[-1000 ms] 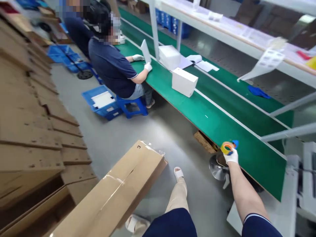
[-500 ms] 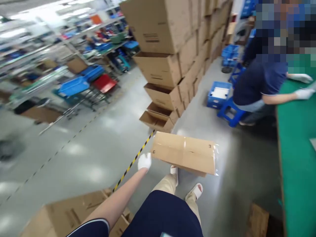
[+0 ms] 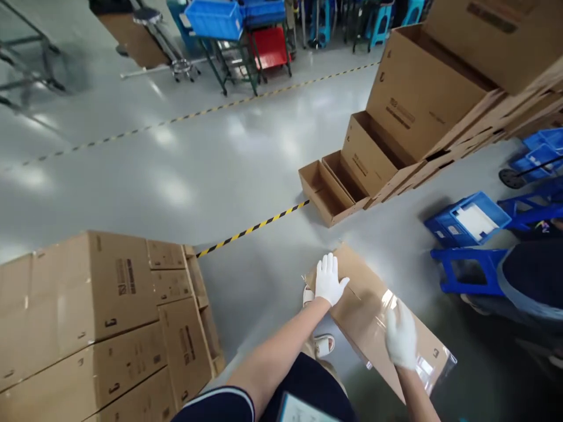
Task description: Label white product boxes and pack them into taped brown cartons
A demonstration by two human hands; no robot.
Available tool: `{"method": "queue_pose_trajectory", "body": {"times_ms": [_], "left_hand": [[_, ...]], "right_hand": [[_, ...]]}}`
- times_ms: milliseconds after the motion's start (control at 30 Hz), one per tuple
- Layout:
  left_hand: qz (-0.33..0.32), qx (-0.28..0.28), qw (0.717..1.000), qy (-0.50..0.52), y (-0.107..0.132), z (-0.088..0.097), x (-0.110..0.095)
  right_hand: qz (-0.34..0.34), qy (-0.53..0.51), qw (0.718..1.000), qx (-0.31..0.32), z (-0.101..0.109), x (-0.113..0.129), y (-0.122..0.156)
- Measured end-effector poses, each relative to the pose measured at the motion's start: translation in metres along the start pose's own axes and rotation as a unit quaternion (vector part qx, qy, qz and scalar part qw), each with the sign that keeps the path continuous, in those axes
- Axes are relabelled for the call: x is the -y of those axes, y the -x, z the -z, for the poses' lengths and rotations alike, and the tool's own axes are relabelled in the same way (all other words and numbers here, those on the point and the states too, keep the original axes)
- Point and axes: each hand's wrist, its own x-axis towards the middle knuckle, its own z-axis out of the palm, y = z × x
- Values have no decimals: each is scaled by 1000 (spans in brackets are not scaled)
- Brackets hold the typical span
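A brown cardboard box (image 3: 363, 293) is in front of my body at the lower right, set at a slant. Clear tape (image 3: 424, 367) sticks out past its near right end and shines on its top. My left hand (image 3: 328, 282), in a white glove, rests flat on the far left part of the top with fingers stretched and thumb spread. Over the middle of the same top is my right hand (image 3: 401, 337), also gloved, its fingers extended and slightly blurred near the tape. Whether the right fingertips touch the cardboard is hard to see.
Taped cartons (image 3: 125, 281) stand on a wooden pallet (image 3: 206, 322) at the left. Open boxes (image 3: 328, 190) are piled at the upper right. A blue crate (image 3: 468, 220) and blue stool (image 3: 470, 272) stand beside a seated person (image 3: 534, 269). Yellow-black tape (image 3: 255, 227) marks the floor.
The view has swung left and downward. My left hand has moved from the box's left edge onto its top, and my right hand has come into view. The box now appears turned.
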Motion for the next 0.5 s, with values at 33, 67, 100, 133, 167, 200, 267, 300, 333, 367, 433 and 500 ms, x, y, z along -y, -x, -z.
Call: {"method": "queue_pose_trajectory", "body": {"times_ms": [33,67,100,133,167,200,267,300,333,367,433,500], "left_hand": [[20,3,1000,9,-6,5,2],[48,13,999,20,-13,11,3],[80,32,996,31,-21,19,5],[114,58,991,42,-29,26,7],[148,87,984,50,-37,34,9],[177,114,976,55,-44,41,12],[202,142,968,45,-52,53,19],[197,140,970,32,-53,58,23],[181,133,974,18,-51,63,28],[159,123,980,6,-47,67,34],[122,88,989,5,-31,74,47],[140,28,989,47,-5,75,58]], "right_hand": [[31,1,999,19,-18,35,-38],[42,14,998,39,-37,68,-73],[44,33,997,63,-57,96,-104],[28,56,995,80,-76,121,-130],[4,91,990,106,-94,141,-152],[-20,138,982,130,-110,156,-170],[-53,236,953,185,-134,175,-198],[-58,273,936,214,-141,179,-209],[-57,298,921,244,-145,182,-220],[-50,312,908,274,-146,183,-230],[-20,321,889,326,-141,183,-249],[33,340,866,365,-133,184,-262]]}}
